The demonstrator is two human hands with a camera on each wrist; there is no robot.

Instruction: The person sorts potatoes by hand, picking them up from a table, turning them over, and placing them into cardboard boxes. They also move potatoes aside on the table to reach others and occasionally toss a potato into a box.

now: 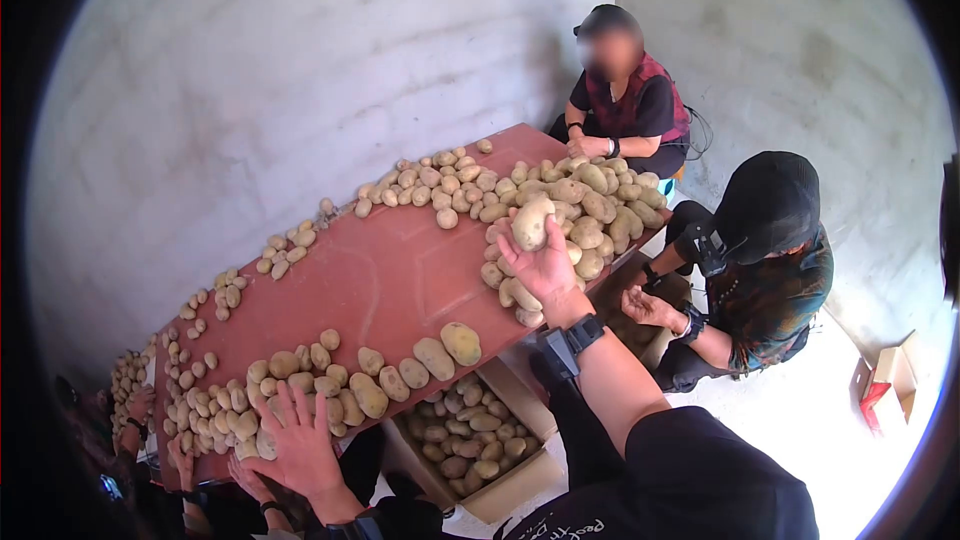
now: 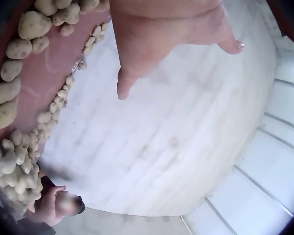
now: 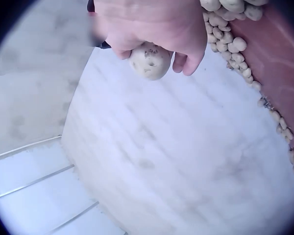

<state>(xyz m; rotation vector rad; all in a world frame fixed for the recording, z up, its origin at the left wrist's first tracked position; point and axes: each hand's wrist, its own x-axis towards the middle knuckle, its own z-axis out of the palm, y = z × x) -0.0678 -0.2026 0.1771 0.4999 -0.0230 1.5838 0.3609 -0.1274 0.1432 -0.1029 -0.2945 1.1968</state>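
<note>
My right hand (image 1: pixel 545 265) holds a pale potato (image 1: pixel 532 224) in its fingers, palm up, above the near side of the big potato pile (image 1: pixel 590 202). In the right wrist view the potato (image 3: pixel 150 61) shows between the thumb and fingers of that hand (image 3: pixel 154 24). With fingers spread, my left hand (image 1: pixel 303 445) is at the near edge of the potato rows (image 1: pixel 225 410); whether it touches them I cannot tell. The left wrist view shows this hand (image 2: pixel 161 36) with fingers apart and nothing held.
The red table (image 1: pixel 340 275) carries several potato groups. Below its near edge stands a cardboard box (image 1: pixel 535 475) of potatoes. One person (image 1: pixel 640 105) sits at the far end, another (image 1: pixel 770 280) at the right. Other people's hands (image 1: pixel 180 460) are at the lower left.
</note>
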